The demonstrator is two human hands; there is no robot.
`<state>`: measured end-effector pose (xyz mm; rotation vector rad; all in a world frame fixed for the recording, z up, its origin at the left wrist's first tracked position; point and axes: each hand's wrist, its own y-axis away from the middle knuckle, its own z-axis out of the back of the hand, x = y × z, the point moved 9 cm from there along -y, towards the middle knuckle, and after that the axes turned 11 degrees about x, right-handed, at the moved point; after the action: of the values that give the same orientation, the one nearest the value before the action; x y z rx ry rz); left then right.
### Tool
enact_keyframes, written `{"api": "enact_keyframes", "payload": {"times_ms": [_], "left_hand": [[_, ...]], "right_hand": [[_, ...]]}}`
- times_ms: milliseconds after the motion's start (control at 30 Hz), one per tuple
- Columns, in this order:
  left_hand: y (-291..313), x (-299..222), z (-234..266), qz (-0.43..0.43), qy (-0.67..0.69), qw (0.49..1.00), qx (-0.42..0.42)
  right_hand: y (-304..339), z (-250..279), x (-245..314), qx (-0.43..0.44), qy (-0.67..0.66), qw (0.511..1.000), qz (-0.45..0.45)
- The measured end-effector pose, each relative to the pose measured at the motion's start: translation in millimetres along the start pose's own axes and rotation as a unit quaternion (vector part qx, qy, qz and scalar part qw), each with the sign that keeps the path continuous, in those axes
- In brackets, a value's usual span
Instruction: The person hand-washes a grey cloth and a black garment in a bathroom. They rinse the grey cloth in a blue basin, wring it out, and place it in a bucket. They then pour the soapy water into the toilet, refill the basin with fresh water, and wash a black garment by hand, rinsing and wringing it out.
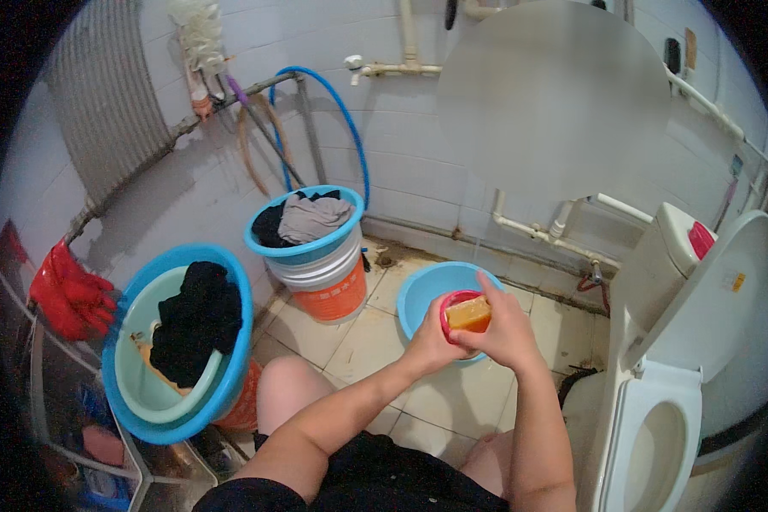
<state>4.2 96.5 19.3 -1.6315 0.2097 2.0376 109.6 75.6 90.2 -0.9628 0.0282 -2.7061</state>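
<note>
Though small, red bowl (pixel 454 299) with soap (pixel 471 315)

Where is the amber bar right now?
In the head view, just right of centre: the amber bar is at the pink dish, between the left grip and right grip, the blue basin behind.

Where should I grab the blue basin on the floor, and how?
Try the rim of the blue basin from above, probably with a hand on each side. It sits open side up, round and wide, so holding opposite edges should keep it level. The left edge looks easiest to reach: the person's hands and the red bowl cover part of the near right side.
</note>
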Motion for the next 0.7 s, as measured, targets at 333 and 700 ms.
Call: {"api": "enact_keyframes", "payload": {"times_ms": [333,700], "left_hand": [[136,-122,151,-0.035,-0.038,0.988,-0.145],[392,-203,257,0.034,-0.121,0.915,-0.383]], "right_hand": [[7,-42,167,0.099,-0.18,0.925,0.319],[69,-162,400,0.281,-0.131,0.818,0.485]]}}
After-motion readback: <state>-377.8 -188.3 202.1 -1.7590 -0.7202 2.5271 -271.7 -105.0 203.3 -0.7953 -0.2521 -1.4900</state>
